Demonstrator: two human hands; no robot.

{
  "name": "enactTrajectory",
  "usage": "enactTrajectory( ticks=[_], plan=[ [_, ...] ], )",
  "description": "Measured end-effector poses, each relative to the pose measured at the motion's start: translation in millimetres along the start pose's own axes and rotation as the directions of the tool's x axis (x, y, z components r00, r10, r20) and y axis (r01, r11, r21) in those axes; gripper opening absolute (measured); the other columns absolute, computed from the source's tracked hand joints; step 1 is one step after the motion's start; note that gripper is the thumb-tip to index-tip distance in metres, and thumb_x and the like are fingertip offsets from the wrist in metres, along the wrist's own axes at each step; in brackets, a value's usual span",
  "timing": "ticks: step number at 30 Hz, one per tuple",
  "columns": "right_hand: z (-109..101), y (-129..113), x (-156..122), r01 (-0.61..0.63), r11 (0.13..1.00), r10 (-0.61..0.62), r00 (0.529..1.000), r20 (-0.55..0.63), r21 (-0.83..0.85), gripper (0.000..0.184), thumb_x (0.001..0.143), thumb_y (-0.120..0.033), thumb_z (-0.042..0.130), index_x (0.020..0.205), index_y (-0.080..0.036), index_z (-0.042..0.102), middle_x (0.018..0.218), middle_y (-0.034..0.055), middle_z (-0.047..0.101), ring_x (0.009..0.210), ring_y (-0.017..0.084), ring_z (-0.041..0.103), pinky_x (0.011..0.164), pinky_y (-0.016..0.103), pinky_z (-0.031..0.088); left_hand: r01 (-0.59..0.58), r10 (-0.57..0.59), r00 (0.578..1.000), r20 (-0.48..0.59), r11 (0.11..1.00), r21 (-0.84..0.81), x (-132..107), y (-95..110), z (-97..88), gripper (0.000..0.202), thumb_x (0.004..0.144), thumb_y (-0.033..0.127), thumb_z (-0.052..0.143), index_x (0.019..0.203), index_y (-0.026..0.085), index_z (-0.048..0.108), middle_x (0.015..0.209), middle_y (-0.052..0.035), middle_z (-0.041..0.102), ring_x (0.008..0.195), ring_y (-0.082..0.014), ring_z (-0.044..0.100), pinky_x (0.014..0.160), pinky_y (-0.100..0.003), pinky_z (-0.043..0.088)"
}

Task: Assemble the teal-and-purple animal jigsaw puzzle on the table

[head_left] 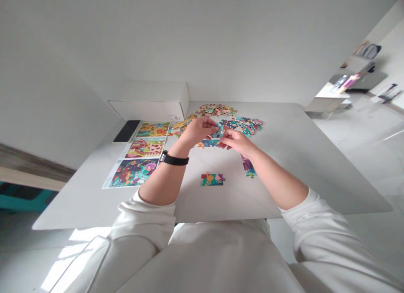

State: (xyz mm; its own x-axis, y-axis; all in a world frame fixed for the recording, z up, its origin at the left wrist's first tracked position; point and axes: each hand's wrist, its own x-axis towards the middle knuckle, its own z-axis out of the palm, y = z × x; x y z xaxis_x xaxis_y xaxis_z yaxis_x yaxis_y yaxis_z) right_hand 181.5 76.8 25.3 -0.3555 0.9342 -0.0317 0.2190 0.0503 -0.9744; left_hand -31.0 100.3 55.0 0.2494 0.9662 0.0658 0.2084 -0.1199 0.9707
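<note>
My left hand (pixel 201 130) is closed, thumb and fingers pinching a teal jigsaw puzzle piece (pixel 220 130). Close on its right, my right hand (pixel 236 141) also has its fingers pinched at the puzzle pieces; the fingers partly hide what they grip. Beneath both hands lies a blue and orange puzzle strip (pixel 208 143). A joined teal section with flowers (pixel 212 179) rests nearer the table's front edge. Beside my right forearm is a purple and teal section (pixel 248 166), partly covered by the arm.
Loose puzzle pieces lie in a multicoloured pile (pixel 246 125), a reddish pile (pixel 216 109) and a yellow pile (pixel 179 128). On the left are a picture sheet (pixel 147 148) and a black phone (pixel 126 131). A white box (pixel 147 110) stands against the wall.
</note>
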Motion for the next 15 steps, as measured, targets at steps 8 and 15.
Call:
enactTrajectory(
  ticks=[8, 15],
  plan=[
    [12.5, 3.7, -26.2, 0.168, 0.913, -0.123, 0.982, 0.141, -0.372, 0.008, 0.096, -0.032, 0.075, 0.096, -0.024, 0.073, 0.098, 0.0024, 0.082, 0.09, 0.019, 0.075, 0.084, 0.032, 0.055, -0.016, 0.018, 1.0, -0.023, 0.996, 0.085, -34.9, -2.9, -33.1, 0.034, 0.078, 0.039, 0.092, 0.094, 0.017, 0.072, 0.076, -0.0034, 0.074, 0.068, -0.0158, 0.071, 0.063, -0.027, 0.059],
    [38.6, 18.1, -74.7, 0.467, 0.666, -0.202, 0.863, 0.462, -0.581, 0.031, 0.091, -0.025, 0.086, 0.121, -0.022, 0.075, 0.121, 0.0099, 0.075, 0.115, 0.026, 0.07, 0.103, 0.039, 0.054, 0.2, -0.287, 0.93, 0.228, 0.919, 0.341, -98.9, -27.2, -69.8, 0.054, 0.071, 0.043, 0.093, 0.116, 0.019, 0.075, 0.093, -0.0055, 0.08, 0.063, -0.0184, 0.075, 0.062, -0.031, 0.061]
  ],
)
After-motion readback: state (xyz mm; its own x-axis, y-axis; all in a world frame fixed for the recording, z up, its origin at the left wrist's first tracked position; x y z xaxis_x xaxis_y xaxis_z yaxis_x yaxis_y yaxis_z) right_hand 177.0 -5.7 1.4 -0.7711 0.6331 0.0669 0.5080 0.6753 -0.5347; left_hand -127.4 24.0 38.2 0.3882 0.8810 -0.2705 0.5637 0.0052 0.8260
